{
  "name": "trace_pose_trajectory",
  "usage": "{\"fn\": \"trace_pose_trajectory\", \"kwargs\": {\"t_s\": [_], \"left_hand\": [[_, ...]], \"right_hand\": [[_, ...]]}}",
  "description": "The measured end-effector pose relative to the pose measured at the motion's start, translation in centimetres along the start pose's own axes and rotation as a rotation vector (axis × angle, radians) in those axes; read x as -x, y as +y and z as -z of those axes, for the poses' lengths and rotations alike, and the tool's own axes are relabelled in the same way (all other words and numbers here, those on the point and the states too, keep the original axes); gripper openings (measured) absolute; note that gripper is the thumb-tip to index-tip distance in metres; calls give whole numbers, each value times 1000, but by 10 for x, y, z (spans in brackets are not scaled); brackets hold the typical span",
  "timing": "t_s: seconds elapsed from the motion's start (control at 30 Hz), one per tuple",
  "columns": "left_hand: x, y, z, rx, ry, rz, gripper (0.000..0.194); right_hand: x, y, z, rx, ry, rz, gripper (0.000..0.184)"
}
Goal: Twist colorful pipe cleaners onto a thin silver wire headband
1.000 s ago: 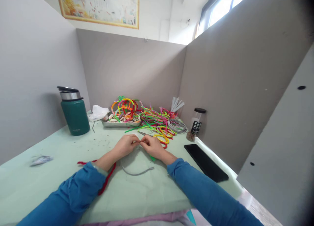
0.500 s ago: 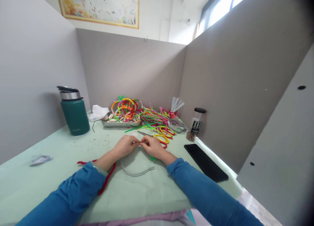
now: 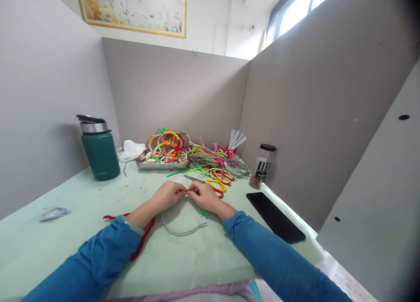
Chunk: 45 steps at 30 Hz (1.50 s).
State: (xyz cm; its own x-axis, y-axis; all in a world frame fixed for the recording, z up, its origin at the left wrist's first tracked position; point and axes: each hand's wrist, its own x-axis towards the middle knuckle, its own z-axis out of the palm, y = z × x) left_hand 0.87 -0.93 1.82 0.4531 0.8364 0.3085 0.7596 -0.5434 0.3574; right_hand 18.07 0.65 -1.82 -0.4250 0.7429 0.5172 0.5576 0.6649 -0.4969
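Observation:
My left hand [image 3: 168,195] and my right hand [image 3: 205,196] meet fingertip to fingertip above the table. Both are closed in a pinch on something too small to make out. A bit of green pipe cleaner [image 3: 204,211] shows below my right palm. Under my left wrist lies a red pipe cleaner [image 3: 144,241], partly hidden by the sleeve. A bent grey wire [image 3: 183,233] rests on the cloth nearer to me. Scissors with yellow and red handles [image 3: 220,186] lie just beyond my right hand.
At the back stands a metal tray [image 3: 162,165] of small pieces and pipe-cleaner shapes, beside a pile of coloured pipe cleaners [image 3: 210,155] and a grey wire coil [image 3: 238,168]. A green bottle [image 3: 100,155] is left; a jar [image 3: 262,166] and black phone [image 3: 275,216] are right.

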Motion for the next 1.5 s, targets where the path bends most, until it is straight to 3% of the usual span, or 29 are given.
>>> {"fn": "trace_pose_trajectory", "kwargs": {"t_s": [0.87,1.5], "left_hand": [[-1,-4,-2,36,-40,16,28],[-2,-3,-1,-11,26,-24,24]], "right_hand": [[0,0,0,3,-12,-7,13],[0,0,0,-8,-10,12,13]]}}
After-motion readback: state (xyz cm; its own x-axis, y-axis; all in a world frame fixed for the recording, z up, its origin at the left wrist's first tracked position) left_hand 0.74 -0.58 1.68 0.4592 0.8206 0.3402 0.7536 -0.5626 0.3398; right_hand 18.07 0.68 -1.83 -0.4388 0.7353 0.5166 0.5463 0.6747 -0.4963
